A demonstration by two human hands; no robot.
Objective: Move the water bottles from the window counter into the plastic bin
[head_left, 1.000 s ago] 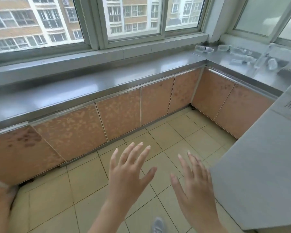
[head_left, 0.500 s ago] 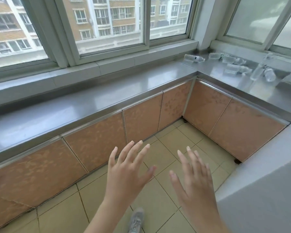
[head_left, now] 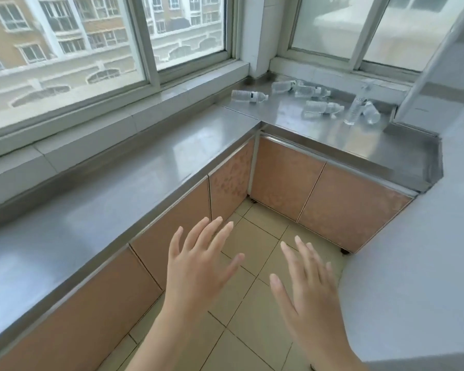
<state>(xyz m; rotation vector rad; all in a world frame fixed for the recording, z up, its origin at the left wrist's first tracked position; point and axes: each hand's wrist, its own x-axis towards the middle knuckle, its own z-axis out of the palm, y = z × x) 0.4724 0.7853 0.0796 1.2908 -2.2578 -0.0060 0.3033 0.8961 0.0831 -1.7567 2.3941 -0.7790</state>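
Clerk: Bottles first. Where are they?

Inspector: Water bottles [head_left: 322,107], clear plastic, at least six; the far ones overlap, so I cannot give an exact count. All are grouped on the steel worktop [head_left: 172,167], in its far corner under the right-hand window [head_left: 330,25]. Most lie on their sides. The leftmost bottle [head_left: 249,95] lies a little apart from the cluster, cap pointing right. One upright bottle [head_left: 355,111] stands near the right end of the group, with another lying just beside it.

Clerk: And the hands?

Inspector: Left hand [head_left: 198,266] and right hand [head_left: 310,287] are both raised in the foreground, backs toward the camera, fingers straight and spread. Neither grips or touches any object. Both hang over the tiled floor [head_left: 255,245], well apart from the bottles.

Clerk: Surroundings?

Inspector: The worktop runs in an L along two windowed walls, with peach-coloured cabinet doors [head_left: 354,210] beneath it. Through the left window [head_left: 65,49], an apartment block is visible outside. A pale grey flat surface [head_left: 413,263] fills the right edge of the view, standing against the end of the worktop. What it belongs to I cannot tell.
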